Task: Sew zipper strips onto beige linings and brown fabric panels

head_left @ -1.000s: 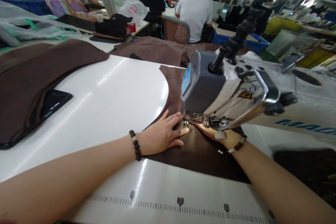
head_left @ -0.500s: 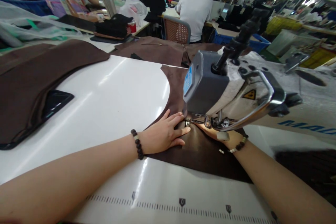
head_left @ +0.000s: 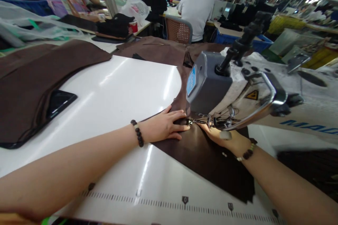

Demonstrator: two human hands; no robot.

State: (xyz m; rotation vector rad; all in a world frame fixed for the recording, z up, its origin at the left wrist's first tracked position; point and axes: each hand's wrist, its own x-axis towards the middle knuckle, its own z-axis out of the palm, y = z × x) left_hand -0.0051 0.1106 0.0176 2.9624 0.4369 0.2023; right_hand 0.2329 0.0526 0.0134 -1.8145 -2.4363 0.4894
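A dark brown fabric piece (head_left: 200, 154) lies on the white table (head_left: 113, 91) and runs under the sewing machine head (head_left: 211, 88). My left hand (head_left: 165, 126) lies flat on the fabric, fingers stretched toward the presser foot (head_left: 189, 122). My right hand (head_left: 224, 136) rests palm-down on the fabric just right of the foot, partly hidden under the machine's metal guard; its fingertips cannot be seen. Both wrists wear bead bracelets.
A large brown fabric piece (head_left: 39, 70) covers the left of the table, over a black tablet-like object (head_left: 59, 100). More brown pieces (head_left: 155, 49) lie at the far edge. A ruler strip (head_left: 185, 204) runs along the near edge. A person in white (head_left: 196, 7) sits ahead on a chair.
The brown fabric has swung round under the foot: its far part has drawn in toward the machine and its near corner now reaches further right. Both hands shifted slightly with it.
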